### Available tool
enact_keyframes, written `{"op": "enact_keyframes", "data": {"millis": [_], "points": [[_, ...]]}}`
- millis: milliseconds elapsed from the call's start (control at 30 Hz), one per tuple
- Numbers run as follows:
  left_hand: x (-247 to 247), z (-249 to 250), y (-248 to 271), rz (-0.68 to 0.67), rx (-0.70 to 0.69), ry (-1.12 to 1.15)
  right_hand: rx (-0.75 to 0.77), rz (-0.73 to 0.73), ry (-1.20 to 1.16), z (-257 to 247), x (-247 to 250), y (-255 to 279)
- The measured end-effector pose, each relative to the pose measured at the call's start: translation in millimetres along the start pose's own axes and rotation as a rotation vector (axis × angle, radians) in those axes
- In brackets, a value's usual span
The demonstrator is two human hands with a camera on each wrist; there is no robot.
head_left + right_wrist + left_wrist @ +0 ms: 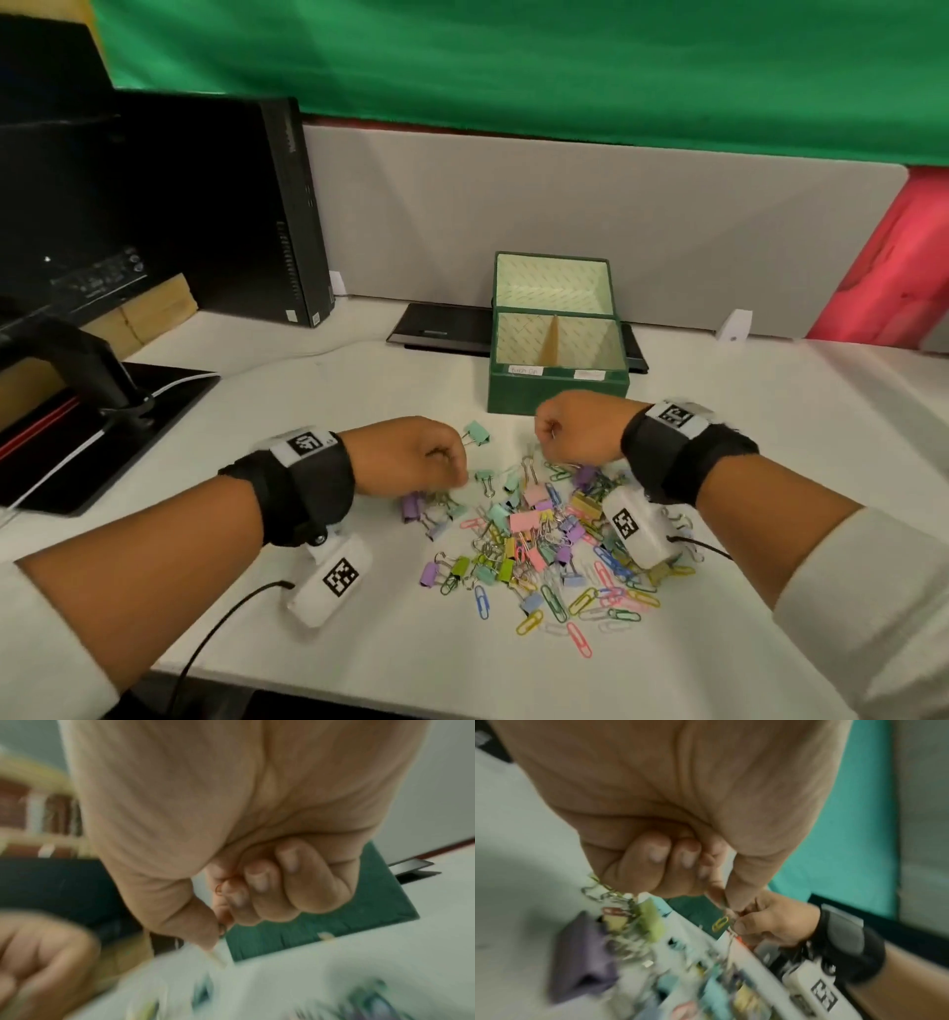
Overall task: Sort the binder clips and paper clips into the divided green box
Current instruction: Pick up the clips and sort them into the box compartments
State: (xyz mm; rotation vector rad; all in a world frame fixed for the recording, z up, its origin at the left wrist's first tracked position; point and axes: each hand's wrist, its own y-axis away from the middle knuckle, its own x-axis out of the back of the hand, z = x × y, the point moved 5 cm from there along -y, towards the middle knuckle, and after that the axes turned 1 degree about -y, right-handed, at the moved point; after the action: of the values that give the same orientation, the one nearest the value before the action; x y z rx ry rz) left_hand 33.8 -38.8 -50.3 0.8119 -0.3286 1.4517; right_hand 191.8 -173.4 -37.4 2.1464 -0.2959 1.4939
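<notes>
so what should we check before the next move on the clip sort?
1. green box open, lid up: ok.
2. divider standing, both compartments free: ok.
3. front labels readable, to pick the side: cannot tell, blurred.
4. left hand grip: thumb and forefinger pinch a thin wire piece; which kind of clip: cannot tell.
5. right hand grip: fingers curled round a reddish paper clip: ok.
6. yellow paper clip hangs between the two hands, free of what they hold: cannot tell.
</notes>
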Motion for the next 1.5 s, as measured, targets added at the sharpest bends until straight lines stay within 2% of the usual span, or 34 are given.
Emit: {"op": "enact_keyframes", "data": {"millis": [67, 133, 200, 300, 433, 500, 600, 700, 800, 867, 967, 1067, 1133, 1200, 1267, 1333, 1400, 1500], "points": [[12, 3, -6, 0.032, 0.073, 0.355, -0.045, 0.113, -0.166, 15, 35, 1], [24, 15, -17, 0.065, 0.093, 0.546, -0.148, 0.258, -0.318, 37, 68, 2], [36, 33, -37, 0.104, 0.06, 0.531, -0.245, 0.356, -0.262, 53, 94, 2], [47, 61, -79, 0.19, 0.03, 0.426, -0.328, 0.352, -0.053, 57, 108, -9], [52, 91, -131, 0.325, 0.005, 0.146, -0.272, 0.357, -0.232, 58, 107, -22], [55, 97, -146, 0.397, 0.021, 0.102, -0.236, 0.371, -0.314, 60, 108, -23], [57, 96, -165, 0.437, 0.059, 0.176, -0.223, 0.425, -0.619, 74, 105, -20], [53, 96, -177, 0.401, 0.069, 0.239, -0.189, 0.475, -0.779, 87, 104, -15], [46, 104, -183, 0.34, 0.074, 0.367, -0.121, 0.461, -0.924, 85, 101, -9], [38, 112, -181, 0.281, 0.071, 0.494, -0.087, 0.492, -0.872, 86, 101, -4], [37, 116, -166, 0.233, 0.03, 0.563, -0.076, 0.536, -0.63, 91, 94, 15], [45, 106, -136, 0.186, -0.037, 0.636, -0.009, 0.34, -0.271, 86, 62, 35], [50, 95, -112, 0.211, -0.071, 0.539, -0.019, 0.148, -0.014, 86, 30, 44], [49, 81, -87, 0.268, -0.088, 0.197, -0.052, 0.05, 0.067, 86, 7, 49], [38, 64, -65, 0.262, -0.083, -0.268, -0.063, 0.051, 0.069, 83, -5, 48], [22, 44, -48, 0.184, -0.05, -0.561, -0.072, 0.077, 0.078, 80, -10, 44], [10, 28, -37, 0.145, -0.027, -0.69, -0.09, 0.098, 0.084, 79, -11, 40], [7, 9, -25, 0.224, 0.017, -0.786, -0.095, 0.092, 0.081, 80, -14, 35]]}}
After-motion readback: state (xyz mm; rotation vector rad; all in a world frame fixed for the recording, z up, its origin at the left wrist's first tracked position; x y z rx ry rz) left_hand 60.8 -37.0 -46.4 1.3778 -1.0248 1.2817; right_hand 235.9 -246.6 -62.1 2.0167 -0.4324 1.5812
